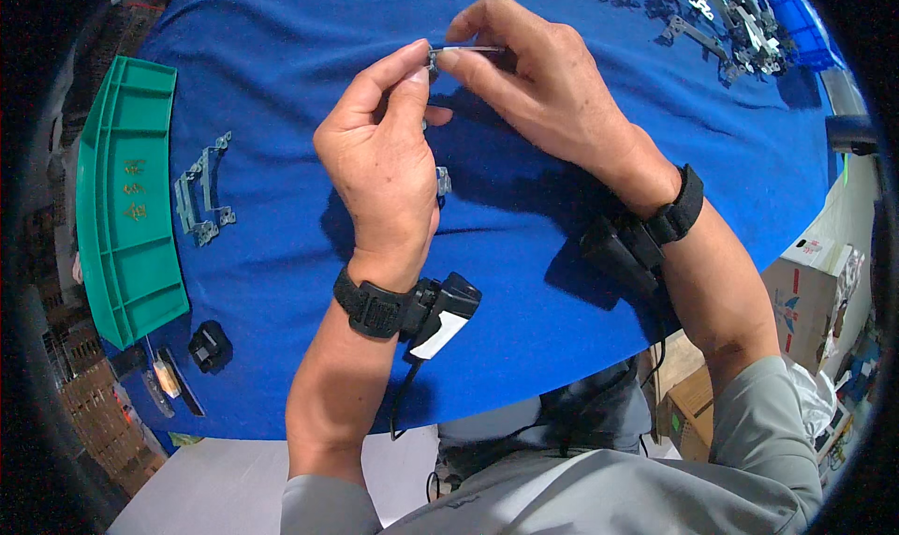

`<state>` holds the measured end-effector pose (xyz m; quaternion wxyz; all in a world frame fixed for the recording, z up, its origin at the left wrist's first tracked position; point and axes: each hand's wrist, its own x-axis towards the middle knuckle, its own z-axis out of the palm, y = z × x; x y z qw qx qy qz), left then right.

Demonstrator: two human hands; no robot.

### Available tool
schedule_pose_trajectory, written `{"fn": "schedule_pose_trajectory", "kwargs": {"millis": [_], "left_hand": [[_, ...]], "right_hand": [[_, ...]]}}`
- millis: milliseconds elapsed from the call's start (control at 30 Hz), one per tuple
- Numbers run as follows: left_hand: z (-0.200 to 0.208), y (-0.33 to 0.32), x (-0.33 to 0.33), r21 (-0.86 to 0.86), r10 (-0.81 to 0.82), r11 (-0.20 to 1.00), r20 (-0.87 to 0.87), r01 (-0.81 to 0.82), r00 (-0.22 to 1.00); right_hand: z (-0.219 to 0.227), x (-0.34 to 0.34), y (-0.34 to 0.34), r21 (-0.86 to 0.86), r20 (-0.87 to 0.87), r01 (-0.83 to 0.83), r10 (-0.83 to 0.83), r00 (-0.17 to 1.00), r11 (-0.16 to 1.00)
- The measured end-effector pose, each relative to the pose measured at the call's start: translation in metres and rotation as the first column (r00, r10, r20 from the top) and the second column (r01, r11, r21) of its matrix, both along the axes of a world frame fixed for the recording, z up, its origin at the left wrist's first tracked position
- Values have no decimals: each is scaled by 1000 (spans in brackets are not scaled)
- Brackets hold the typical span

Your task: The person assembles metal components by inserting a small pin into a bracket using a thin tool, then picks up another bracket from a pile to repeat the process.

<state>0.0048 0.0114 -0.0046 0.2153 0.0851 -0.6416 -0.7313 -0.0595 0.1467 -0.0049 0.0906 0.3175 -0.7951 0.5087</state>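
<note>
Over the far middle of the blue cloth, my two hands meet fingertip to fingertip. My left hand (382, 160) is closed, pinching the end of a thin metal piece (476, 49) between thumb and forefinger. From the other side, the thumb and fingers of my right hand (548, 81) also close on this piece, seen nearly edge-on. Its full shape is hidden by the fingers. Another bit of grey metal (443, 181) shows beside my left palm; whether it is held or lies on the cloth I cannot tell. Left of that hand lies a grey metal bracket frame (203, 190).
A green plastic tray (140, 291) stands along the left edge of the blue cloth (524, 319). Near its lower end lie a black clip-like part (210, 347) and several slim tools. Many loose metal brackets (698, 38) are heaped at far right, against a blue bin (810, 29).
</note>
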Motion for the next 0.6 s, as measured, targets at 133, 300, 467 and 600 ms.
{"fn": "schedule_pose_trajectory", "kwargs": {"millis": [133, 300, 467, 600], "left_hand": [[-2, -1, -1, -10, -5, 1000, -18, 4, 1000], [-1, -1, 0, -10, -2, 1000, -15, 2, 1000], [-1, -1, 0, -4, -4, 1000, -17, 4, 1000], [0, -1, 0, -12, 0, 1000, -12, 0, 1000]], "right_hand": [[-2, -1, -1, -63, -19, 9, -10, 1000, 998], [0, -1, -1, 61, 14, 28, -29, 999, 998], [3, 1, -1, 1, 4, 5, -5, 1000, 1000], [-3, -2, 0, 57, -17, 34, -33, 999, 998]]}}
